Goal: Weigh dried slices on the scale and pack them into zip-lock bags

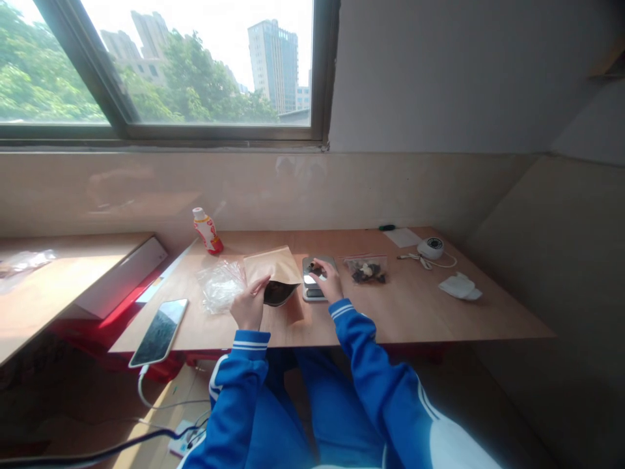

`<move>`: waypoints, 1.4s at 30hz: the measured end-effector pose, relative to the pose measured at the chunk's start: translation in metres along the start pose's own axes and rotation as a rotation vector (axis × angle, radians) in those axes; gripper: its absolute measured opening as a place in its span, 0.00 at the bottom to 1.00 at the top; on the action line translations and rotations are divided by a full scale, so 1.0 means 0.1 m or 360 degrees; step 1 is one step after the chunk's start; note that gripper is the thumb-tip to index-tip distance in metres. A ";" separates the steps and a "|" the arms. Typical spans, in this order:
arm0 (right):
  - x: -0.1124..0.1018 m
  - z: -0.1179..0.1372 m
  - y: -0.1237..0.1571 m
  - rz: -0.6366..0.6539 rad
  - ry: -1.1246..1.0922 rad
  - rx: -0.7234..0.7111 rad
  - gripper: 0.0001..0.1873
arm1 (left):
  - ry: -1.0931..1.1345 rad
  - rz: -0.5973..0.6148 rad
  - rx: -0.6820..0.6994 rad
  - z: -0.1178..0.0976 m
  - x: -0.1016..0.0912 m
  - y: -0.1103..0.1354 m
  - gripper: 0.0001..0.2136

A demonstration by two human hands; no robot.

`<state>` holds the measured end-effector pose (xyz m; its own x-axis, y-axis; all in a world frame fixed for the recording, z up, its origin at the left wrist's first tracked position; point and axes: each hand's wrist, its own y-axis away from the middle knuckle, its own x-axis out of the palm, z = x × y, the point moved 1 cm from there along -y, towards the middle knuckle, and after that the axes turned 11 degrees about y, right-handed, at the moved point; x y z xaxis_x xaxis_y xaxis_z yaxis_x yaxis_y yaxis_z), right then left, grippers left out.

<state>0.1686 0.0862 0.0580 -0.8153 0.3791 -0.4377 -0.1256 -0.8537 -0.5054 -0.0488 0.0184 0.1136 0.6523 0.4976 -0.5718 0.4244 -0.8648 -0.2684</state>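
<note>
My left hand (250,305) is closed on the near-left edge of the mouth of a brown kraft paper bag (271,264). The bag lies with its dark opening facing me; what is inside cannot be made out. My right hand (330,283) reaches over a small kitchen scale (312,294), thumb and fingers curled around small dark pieces (316,268) above its plate. To the right of the scale sits a clear zip bag (367,270) holding dark and whitish pieces.
Left of the kraft bag lie clear plastic bags (221,286), a red-and-white bottle (208,232) and a charging phone (160,332) at the table edge. Toward the right are a white dome camera (430,247) with its cable, a crumpled tissue (459,286), paper (401,237) and a dark-handled tool (387,228).
</note>
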 end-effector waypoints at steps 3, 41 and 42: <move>0.15 -0.15 -0.27 0.0257 0.0338 -0.0103 0.22 | 0.0001 0.0029 0.0025 0.02 0.00 0.03 0.12; -0.06 -0.36 -0.64 0.0231 0.0674 0.0230 0.10 | 0.0032 0.0122 0.0100 0.12 0.02 0.07 0.11; -0.07 -0.28 -0.58 0.0199 0.0666 0.0193 0.11 | 0.0043 0.0122 0.0091 0.11 0.02 0.06 0.11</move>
<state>0.1976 0.1429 0.0698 -0.5327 0.3607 -0.7656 -0.1264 -0.9284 -0.3494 -0.0519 0.0131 0.1019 0.6983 0.4309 -0.5716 0.3365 -0.9024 -0.2691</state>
